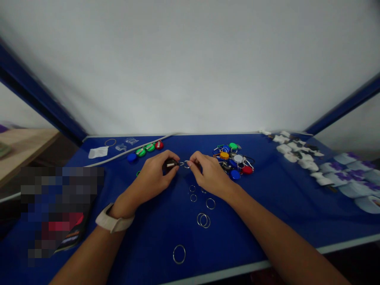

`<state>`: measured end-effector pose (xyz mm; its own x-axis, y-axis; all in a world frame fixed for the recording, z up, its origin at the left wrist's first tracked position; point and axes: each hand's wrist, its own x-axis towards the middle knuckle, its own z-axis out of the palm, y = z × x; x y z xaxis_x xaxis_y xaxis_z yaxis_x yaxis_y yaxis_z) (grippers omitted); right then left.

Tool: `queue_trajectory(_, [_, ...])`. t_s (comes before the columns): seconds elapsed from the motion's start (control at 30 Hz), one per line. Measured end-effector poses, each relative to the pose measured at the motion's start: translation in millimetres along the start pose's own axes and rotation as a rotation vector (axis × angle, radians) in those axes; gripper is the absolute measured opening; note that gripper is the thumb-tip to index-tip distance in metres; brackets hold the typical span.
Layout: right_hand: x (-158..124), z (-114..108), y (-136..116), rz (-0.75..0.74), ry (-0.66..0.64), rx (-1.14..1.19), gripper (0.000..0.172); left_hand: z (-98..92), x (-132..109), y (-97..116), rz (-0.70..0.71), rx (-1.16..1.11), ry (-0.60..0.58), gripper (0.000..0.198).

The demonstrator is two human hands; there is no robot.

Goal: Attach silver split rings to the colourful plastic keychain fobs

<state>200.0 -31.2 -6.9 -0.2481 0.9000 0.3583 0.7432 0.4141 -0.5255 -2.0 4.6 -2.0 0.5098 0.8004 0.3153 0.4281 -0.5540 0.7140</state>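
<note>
My left hand (156, 176) is closed on a small dark key tag (170, 164) over the blue table (267, 206). My right hand (208, 172) pinches a small metal split ring (186, 163) right beside the tag's end. The two hands meet at mid-table, fingertips almost touching. Several loose metal rings (203, 219) lie on the cloth just below the hands, and one larger ring (179, 254) lies near the front edge. A pale watch band (114, 221) sits on my left wrist.
A heap of coloured key tags (234, 160) lies right of my right hand. A row of green, red and blue tags (144, 150) and a white cable (124, 152) lie at the back left. White and purple packets (341, 174) fill the right side.
</note>
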Motion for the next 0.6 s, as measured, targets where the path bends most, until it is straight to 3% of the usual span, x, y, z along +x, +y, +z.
queue_trajectory(0.3, [-1.0, -1.0, -1.4, -0.026, -0.096, -0.054, 0.011, 0.9, 3.7, -0.6, -0.099, -0.388, 0.22, 0.036])
queue_trajectory(0.4, [-3.0, -0.4, -3.7, -0.041, -0.156, -0.054, 0.011, -4.7, 7.4, 2.1, -0.131, -0.454, 0.376, 0.034])
queue_trajectory(0.6, [-6.4, 1.4, -11.7, -0.154, -0.258, -0.091, 0.018, -21.7, 11.2, 0.5, -0.169, -0.33, 0.726, 0.034])
